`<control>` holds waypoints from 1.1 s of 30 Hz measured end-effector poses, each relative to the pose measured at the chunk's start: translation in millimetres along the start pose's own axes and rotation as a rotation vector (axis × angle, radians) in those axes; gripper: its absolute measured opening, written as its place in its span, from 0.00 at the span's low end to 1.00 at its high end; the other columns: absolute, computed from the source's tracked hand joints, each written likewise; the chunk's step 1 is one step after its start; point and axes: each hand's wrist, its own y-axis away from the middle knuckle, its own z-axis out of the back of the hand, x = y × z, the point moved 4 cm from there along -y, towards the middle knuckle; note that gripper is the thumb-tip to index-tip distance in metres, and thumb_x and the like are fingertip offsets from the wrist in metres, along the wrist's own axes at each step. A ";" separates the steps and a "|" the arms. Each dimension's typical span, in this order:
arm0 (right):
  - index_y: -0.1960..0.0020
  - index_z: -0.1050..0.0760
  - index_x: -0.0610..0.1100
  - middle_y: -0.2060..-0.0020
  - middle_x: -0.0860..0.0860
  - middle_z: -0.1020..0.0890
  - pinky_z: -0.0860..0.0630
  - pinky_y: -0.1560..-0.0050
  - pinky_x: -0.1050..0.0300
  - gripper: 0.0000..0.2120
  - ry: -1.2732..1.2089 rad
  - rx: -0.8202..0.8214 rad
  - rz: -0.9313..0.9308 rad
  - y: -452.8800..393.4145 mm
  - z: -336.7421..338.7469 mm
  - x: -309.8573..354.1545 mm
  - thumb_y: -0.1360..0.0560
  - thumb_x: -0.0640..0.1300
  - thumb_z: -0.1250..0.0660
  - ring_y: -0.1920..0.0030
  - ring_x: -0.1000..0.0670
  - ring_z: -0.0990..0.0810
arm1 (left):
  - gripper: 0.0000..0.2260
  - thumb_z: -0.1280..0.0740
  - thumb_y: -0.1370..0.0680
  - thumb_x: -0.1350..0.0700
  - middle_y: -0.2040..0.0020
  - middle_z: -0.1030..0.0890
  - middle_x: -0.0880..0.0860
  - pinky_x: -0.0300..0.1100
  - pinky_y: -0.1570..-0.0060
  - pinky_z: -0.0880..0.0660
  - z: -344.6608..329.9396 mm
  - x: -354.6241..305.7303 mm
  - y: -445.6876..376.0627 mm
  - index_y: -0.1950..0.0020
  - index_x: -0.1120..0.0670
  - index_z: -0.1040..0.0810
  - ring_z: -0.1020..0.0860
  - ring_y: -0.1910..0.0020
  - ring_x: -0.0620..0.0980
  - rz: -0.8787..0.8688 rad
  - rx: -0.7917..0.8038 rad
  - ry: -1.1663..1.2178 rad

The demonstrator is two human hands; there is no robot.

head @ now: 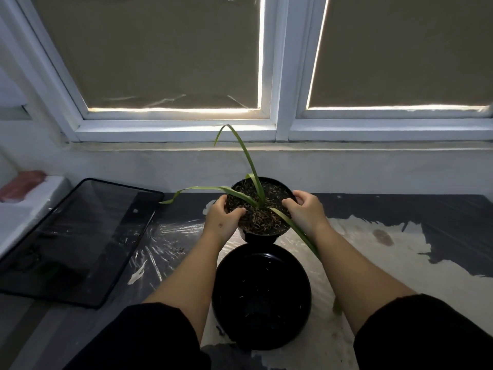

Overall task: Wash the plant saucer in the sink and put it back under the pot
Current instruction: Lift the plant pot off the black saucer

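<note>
A black plant pot (260,235) filled with dark soil and a few long green leaves stands at the middle of the table. My left hand (222,216) grips its left rim, thumb over the soil. My right hand (306,212) grips the right rim the same way. The round black saucer (261,297) lies on the table just in front of the pot, between my forearms, with small specks inside it. I cannot tell whether the pot rests on the table or is lifted slightly.
The table (400,249) wears a torn dark and pale plastic-covered surface. A black rectangular glass tray (80,236) lies at the left. A white wall and a window sill (266,145) with covered panes stand close behind the pot.
</note>
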 end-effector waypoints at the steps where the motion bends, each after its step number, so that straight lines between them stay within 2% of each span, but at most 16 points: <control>1: 0.29 0.35 0.39 0.32 0.44 0.30 0.34 0.35 0.52 0.26 0.001 -0.011 -0.007 -7.5 -0.4 -1.5 0.25 0.46 0.36 0.32 0.47 0.32 | 0.27 0.34 0.24 0.57 0.28 0.33 0.58 0.49 0.36 0.34 -2.5 -0.1 -8.4 0.27 0.59 0.37 0.34 0.31 0.56 -0.001 0.005 0.008; 4: 0.29 0.35 0.39 0.32 0.43 0.29 0.33 0.34 0.51 0.26 0.002 -0.030 -0.032 -29.3 -2.6 -5.4 0.25 0.45 0.36 0.32 0.46 0.32 | 0.23 0.32 0.25 0.56 0.36 0.26 0.54 0.49 0.38 0.30 -9.1 1.0 -30.7 0.32 0.58 0.30 0.29 0.36 0.54 0.021 0.017 0.014; 7: 0.29 0.35 0.40 0.32 0.44 0.30 0.34 0.35 0.52 0.26 0.009 -0.033 -0.059 -49.9 -7.8 -11.1 0.25 0.46 0.36 0.32 0.46 0.32 | 0.26 0.31 0.31 0.51 0.37 0.24 0.55 0.53 0.37 0.29 -16.6 6.2 -52.8 0.34 0.57 0.28 0.26 0.38 0.54 0.034 0.042 -0.011; 9: 0.29 0.35 0.40 0.32 0.44 0.29 0.34 0.34 0.52 0.26 0.028 -0.046 -0.077 -62.2 -11.4 -15.6 0.25 0.46 0.35 0.32 0.46 0.32 | 0.32 0.31 0.33 0.49 0.35 0.25 0.57 0.54 0.36 0.30 -21.2 13.0 -67.2 0.31 0.59 0.30 0.27 0.37 0.55 0.054 0.054 -0.013; 12: 0.29 0.35 0.41 0.31 0.44 0.30 0.35 0.34 0.52 0.26 0.055 -0.027 -0.110 -77.0 -18.0 -22.9 0.25 0.47 0.36 0.32 0.46 0.31 | 0.30 0.31 0.26 0.56 0.29 0.32 0.58 0.52 0.32 0.34 -28.1 21.1 -79.2 0.27 0.61 0.37 0.32 0.32 0.55 0.091 0.050 0.009; 14: 0.28 0.36 0.40 0.31 0.44 0.31 0.35 0.33 0.53 0.27 0.059 0.001 -0.124 -82.2 -22.7 -28.2 0.25 0.46 0.36 0.31 0.46 0.32 | 0.31 0.32 0.25 0.57 0.27 0.36 0.58 0.51 0.30 0.37 -31.7 29.1 -85.3 0.25 0.61 0.41 0.36 0.29 0.55 0.104 0.049 -0.013; 16: 0.28 0.37 0.40 0.30 0.44 0.32 0.36 0.33 0.53 0.27 0.049 0.013 -0.125 -83.6 -26.6 -33.8 0.25 0.44 0.37 0.30 0.46 0.34 | 0.34 0.31 0.27 0.53 0.27 0.35 0.57 0.52 0.30 0.36 -33.4 37.4 -89.7 0.25 0.59 0.41 0.36 0.29 0.55 0.107 0.072 -0.035; 18: 0.27 0.39 0.40 0.29 0.44 0.33 0.37 0.33 0.54 0.28 0.056 0.017 -0.113 -83.5 -28.9 -37.4 0.24 0.44 0.36 0.30 0.46 0.34 | 0.38 0.31 0.32 0.45 0.29 0.32 0.56 0.53 0.31 0.34 -34.8 42.6 -91.5 0.25 0.56 0.39 0.32 0.31 0.55 0.086 0.101 -0.079; 20: 0.26 0.41 0.41 0.29 0.44 0.34 0.37 0.33 0.53 0.29 0.107 0.052 -0.091 -82.9 -32.3 -37.8 0.24 0.44 0.36 0.30 0.45 0.35 | 0.36 0.33 0.28 0.47 0.29 0.34 0.56 0.49 0.31 0.36 -35.9 44.0 -89.2 0.24 0.56 0.42 0.34 0.31 0.55 0.051 0.127 -0.191; 22: 0.25 0.44 0.42 0.27 0.45 0.37 0.38 0.31 0.52 0.31 0.189 0.092 -0.054 -81.1 -35.6 -35.4 0.24 0.45 0.36 0.29 0.45 0.37 | 0.31 0.38 0.21 0.49 0.27 0.38 0.56 0.49 0.32 0.36 -36.1 47.8 -84.6 0.23 0.57 0.48 0.36 0.30 0.55 -0.006 0.122 -0.420; 25: 0.25 0.45 0.42 0.26 0.46 0.40 0.44 0.27 0.47 0.30 0.390 0.095 0.034 -73.8 -36.7 -30.6 0.24 0.46 0.38 0.26 0.47 0.42 | 0.30 0.47 0.20 0.43 0.24 0.42 0.55 0.54 0.34 0.36 -32.0 59.1 -71.1 0.23 0.56 0.52 0.40 0.27 0.56 -0.051 0.139 -0.696; 27: 0.25 0.43 0.43 0.26 0.47 0.41 0.49 0.26 0.43 0.29 0.526 0.063 0.136 -62.8 -35.7 -24.5 0.24 0.45 0.39 0.25 0.48 0.46 | 0.30 0.50 0.20 0.41 0.23 0.44 0.54 0.54 0.34 0.36 -28.3 70.3 -57.4 0.23 0.55 0.52 0.42 0.26 0.55 -0.038 0.178 -0.783; 30: 0.27 0.39 0.40 0.27 0.45 0.37 0.51 0.25 0.43 0.27 0.583 0.007 0.338 -32.1 -36.4 -10.9 0.25 0.40 0.39 0.25 0.47 0.45 | 0.29 0.50 0.19 0.42 0.24 0.43 0.53 0.53 0.34 0.35 -24.5 87.1 -34.8 0.23 0.55 0.51 0.41 0.27 0.54 -0.027 0.223 -0.863; 33: 0.29 0.37 0.38 0.29 0.41 0.35 0.48 0.25 0.51 0.25 0.562 0.082 0.454 6.1 -46.7 -14.2 0.26 0.37 0.39 0.27 0.45 0.41 | 0.27 0.49 0.19 0.43 0.26 0.39 0.54 0.53 0.36 0.33 -23.3 100.7 -10.7 0.25 0.55 0.47 0.37 0.29 0.55 -0.006 0.249 -0.913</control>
